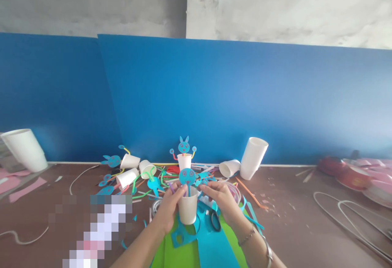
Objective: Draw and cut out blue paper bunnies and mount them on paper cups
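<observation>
A white paper cup [188,210] stands upright in front of me, with a blue paper face [187,176] on a blue straw rising from it. My left hand [172,206] is closed around the cup's left side near the rim, by a purple straw. At the right of the rim, my right hand [221,196] has its thumb and fingers pinched together near a blue piece; what lies between the fingertips is too small to make out. Behind stands a finished-looking cup figure [184,161] with a blue rabbit head and two straw arms.
Cup figures [127,178] lie among scattered straws at the left. Cup stacks stand at far left [26,149] and right [253,158]. Black-handled scissors [214,220] rest on blue and green sheets [217,247]. White cables [346,215] and pink paper lie further out. A blue partition [196,100] rises behind.
</observation>
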The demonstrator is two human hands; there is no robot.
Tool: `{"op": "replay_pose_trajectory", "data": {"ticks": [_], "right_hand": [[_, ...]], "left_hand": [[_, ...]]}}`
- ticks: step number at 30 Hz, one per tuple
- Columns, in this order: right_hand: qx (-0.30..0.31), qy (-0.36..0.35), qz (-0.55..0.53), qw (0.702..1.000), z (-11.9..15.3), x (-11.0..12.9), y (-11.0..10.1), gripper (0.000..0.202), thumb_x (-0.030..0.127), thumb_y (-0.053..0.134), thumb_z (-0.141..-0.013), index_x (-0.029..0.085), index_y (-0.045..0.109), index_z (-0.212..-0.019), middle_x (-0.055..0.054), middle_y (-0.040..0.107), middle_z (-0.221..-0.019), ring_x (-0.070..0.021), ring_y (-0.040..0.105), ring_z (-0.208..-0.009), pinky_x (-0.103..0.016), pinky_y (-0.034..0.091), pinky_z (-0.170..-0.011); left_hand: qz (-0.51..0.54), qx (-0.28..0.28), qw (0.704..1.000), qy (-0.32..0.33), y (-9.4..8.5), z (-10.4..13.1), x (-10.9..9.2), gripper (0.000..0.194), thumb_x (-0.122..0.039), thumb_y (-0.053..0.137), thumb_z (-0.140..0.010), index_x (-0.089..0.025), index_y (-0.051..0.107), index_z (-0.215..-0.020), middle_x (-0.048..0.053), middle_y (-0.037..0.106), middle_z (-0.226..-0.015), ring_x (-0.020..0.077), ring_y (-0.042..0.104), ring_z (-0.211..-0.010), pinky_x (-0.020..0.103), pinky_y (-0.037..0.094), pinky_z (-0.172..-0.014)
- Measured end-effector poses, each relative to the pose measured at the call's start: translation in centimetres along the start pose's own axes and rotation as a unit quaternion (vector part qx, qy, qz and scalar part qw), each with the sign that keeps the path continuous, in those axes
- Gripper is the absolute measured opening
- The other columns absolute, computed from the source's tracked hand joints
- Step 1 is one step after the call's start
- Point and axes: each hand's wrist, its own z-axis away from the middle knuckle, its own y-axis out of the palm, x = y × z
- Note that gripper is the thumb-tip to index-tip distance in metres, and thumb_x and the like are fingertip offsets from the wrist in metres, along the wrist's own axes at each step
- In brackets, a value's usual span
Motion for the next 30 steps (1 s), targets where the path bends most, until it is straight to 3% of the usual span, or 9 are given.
{"op": "replay_pose_trajectory", "data": {"ticks": [4, 7, 11, 14, 18, 23, 30], "right_hand": [[0.013, 0.001, 0.059, 0.998, -0.1, -0.5, 0.5, 0.037, 0.048, 0.054, -0.08, 0.015, 0.07, -0.086, -0.002, 0.064, -0.066, -0.0141, 0.055, -0.056, -0.022, 0.037, -0.047], [0.066, -0.016, 0.18, 0.981, 0.2, -1.1, 0.9, 0.027, 0.033, 0.05, -0.081, 0.014, 0.07, -0.079, -0.003, 0.066, -0.064, -0.0146, 0.057, -0.056, -0.023, 0.039, -0.048], [0.223, -0.05, 0.375, 0.898, 1.8, -1.6, 1.6, 0.018, 0.014, 0.057, -0.068, 0.018, 0.074, -0.071, -0.002, 0.073, -0.068, -0.0168, 0.063, -0.064, -0.024, 0.043, -0.06], [0.254, -0.054, 0.453, 0.853, 2.8, -1.8, 2.3, 0.027, 0.01, 0.056, -0.066, 0.02, 0.077, -0.079, -0.005, 0.076, -0.085, -0.0216, 0.067, -0.083, -0.026, 0.046, -0.073], [0.258, -0.031, 0.479, 0.839, 3.2, -1.8, 3.1, 0.035, 0.009, 0.053, -0.066, 0.022, 0.076, -0.089, -0.005, 0.077, -0.087, -0.0211, 0.068, -0.084, -0.025, 0.046, -0.073], [0.21, -0.005, 0.52, 0.828, 3.4, -2.4, 4.2, 0.029, 0.019, 0.064, -0.061, 0.024, 0.075, -0.087, -0.005, 0.076, -0.08, -0.0251, 0.068, -0.079, -0.028, 0.045, -0.066], [0.164, -0.009, 0.521, 0.838, 3.9, -3.6, 4.8, 0.03, 0.014, 0.06, -0.06, 0.022, 0.071, -0.086, -0.005, 0.074, -0.085, -0.0245, 0.066, -0.083, -0.027, 0.042, -0.067]], "left_hand": [[0.037, -0.067, 0.997, -0.017, -1.0, -0.8, -0.2, 0.028, -0.033, 0.079, -0.062, -0.017, 0.061, -0.075, -0.002, 0.062, -0.064, 0.0123, 0.056, -0.057, 0.023, 0.044, -0.056], [0.048, -0.107, 0.993, 0.001, -1.9, -1.4, -0.5, 0.029, -0.034, 0.08, -0.06, -0.017, 0.062, -0.075, -0.002, 0.063, -0.065, 0.0113, 0.055, -0.055, 0.021, 0.041, -0.052], [0.045, -0.132, 0.99, 0.028, -2.5, -1.8, -0.9, 0.031, -0.034, 0.079, -0.06, -0.016, 0.064, -0.079, -0.001, 0.066, -0.072, 0.012, 0.058, -0.059, 0.021, 0.042, -0.055], [0.039, -0.135, 0.99, 0.02, -2.7, -1.8, -0.8, 0.03, -0.035, 0.079, -0.061, -0.016, 0.064, -0.078, -0.002, 0.066, -0.07, 0.0123, 0.058, -0.058, 0.022, 0.042, -0.056], [0.031, -0.12, 0.992, 0.006, -2.7, -1.7, -0.6, 0.03, -0.036, 0.078, -0.062, -0.017, 0.064, -0.08, -0.002, 0.066, -0.07, 0.0128, 0.059, -0.059, 0.022, 0.043, -0.056], [0.024, -0.109, 0.994, -0.007, -2.5, -1.5, -0.6, 0.028, -0.035, 0.079, -0.061, -0.018, 0.059, -0.072, -0.006, 0.06, -0.06, 0.0111, 0.055, -0.055, 0.021, 0.04, -0.052], [-0.005, -0.105, 0.994, -0.016, -2.5, -1.5, -0.4, 0.031, -0.04, 0.078, -0.062, -0.018, 0.06, -0.074, -0.004, 0.059, -0.061, 0.0132, 0.054, -0.055, 0.023, 0.04, -0.053]]}}
